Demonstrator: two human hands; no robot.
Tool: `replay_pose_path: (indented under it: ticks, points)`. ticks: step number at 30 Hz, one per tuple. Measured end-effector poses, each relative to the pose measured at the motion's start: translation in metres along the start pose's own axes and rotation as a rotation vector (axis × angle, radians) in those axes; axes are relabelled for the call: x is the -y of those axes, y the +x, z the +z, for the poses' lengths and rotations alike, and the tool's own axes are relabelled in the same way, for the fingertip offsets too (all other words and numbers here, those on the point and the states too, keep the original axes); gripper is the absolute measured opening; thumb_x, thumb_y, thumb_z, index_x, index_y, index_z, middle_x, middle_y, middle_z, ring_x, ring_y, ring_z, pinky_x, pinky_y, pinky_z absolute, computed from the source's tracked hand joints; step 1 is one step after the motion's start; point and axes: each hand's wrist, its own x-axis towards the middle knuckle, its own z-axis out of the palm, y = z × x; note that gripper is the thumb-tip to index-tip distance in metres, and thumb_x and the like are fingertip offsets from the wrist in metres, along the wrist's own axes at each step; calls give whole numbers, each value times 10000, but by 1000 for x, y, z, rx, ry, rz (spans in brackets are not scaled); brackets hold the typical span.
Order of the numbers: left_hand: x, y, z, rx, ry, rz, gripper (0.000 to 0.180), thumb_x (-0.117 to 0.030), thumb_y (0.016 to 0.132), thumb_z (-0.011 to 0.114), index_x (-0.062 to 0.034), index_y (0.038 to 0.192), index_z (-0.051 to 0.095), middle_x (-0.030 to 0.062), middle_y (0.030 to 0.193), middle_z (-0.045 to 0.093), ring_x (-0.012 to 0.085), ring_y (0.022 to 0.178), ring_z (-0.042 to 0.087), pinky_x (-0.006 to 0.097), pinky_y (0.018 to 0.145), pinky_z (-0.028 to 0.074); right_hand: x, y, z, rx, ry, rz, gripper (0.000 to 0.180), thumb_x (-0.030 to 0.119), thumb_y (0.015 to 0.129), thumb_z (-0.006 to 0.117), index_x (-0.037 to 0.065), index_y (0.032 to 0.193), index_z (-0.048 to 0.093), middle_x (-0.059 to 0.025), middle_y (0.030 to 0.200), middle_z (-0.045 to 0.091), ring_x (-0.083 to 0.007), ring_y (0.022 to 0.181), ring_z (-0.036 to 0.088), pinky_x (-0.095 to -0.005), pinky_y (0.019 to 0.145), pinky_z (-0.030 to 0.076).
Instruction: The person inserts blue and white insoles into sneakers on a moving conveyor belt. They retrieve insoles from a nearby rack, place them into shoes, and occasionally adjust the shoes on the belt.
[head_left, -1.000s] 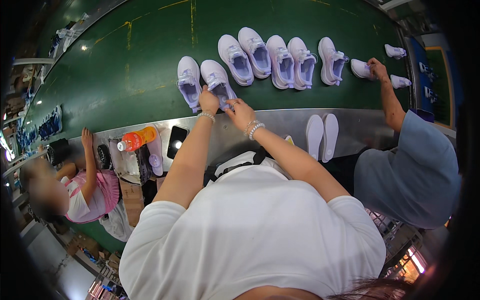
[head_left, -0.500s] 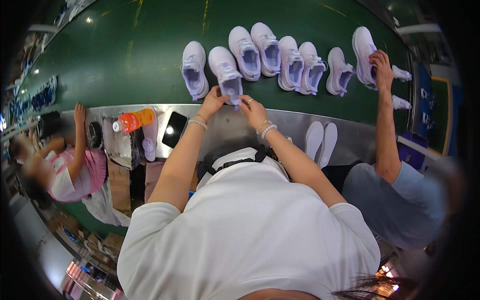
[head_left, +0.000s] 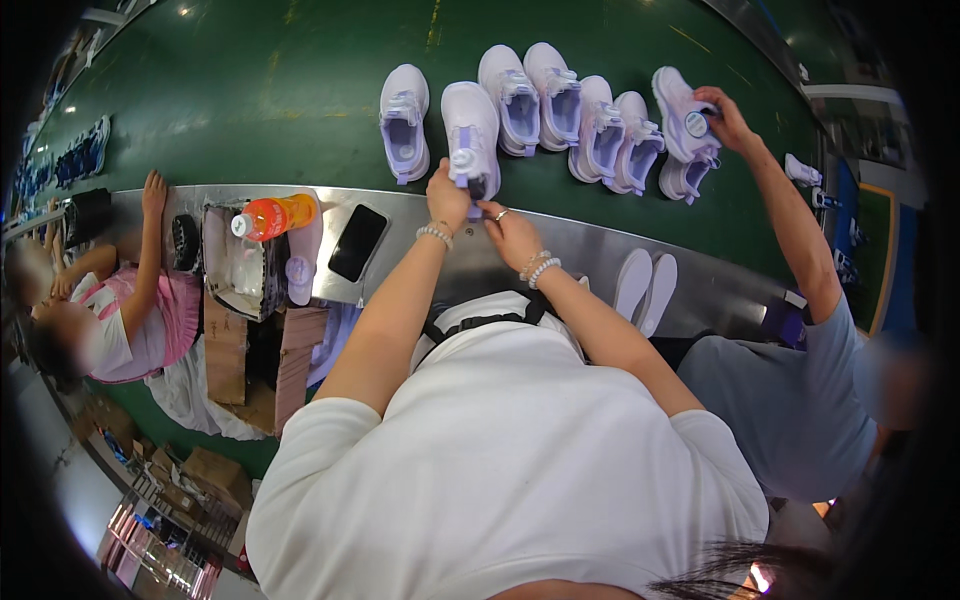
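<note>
Green worktop (head_left: 300, 130) up top — held lilac shoe (head_left: 469, 122) upper centre, long axis running up-frame, toe away from the grip. Left hand (head_left: 447, 197), nearer, holds the heel's left side; right hand (head_left: 514, 238) pinches the back.

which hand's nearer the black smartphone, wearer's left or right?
Left. The left hand is right of the black smartphone, at a lavender sneaker; the right hand is farther right.
</note>
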Motion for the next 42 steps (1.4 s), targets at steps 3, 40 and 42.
replay_pose_path:
  ticks: [3,40,42]
  points:
    - [-3,9,-2,31,66,-105,277,-28,679,522,-67,946,586,228,852,601,413,856,558,441,741,454,8,4,1,-13,-19,-17,327,158,836,482,147,1162,486,-134,972,601,-312,876,571,-392,737,460]
    - [-46,50,31,657,934,-75,478,-346,773,512,10,1085,577,189,1186,520,296,1067,536,356,861,442,-39,-38,-58,-52,680,232,207,112,892,405,41,1040,532,-65,791,624,-118,703,587,-236,642,468]
    - [-65,42,30,596,852,-144,408,-180,695,551,-24,1069,597,152,1154,555,275,1070,538,361,866,435,-52,-60,-75,-132,778,258,207,127,899,408,43,1043,531,-66,798,622,-121,706,589,-239,641,470]
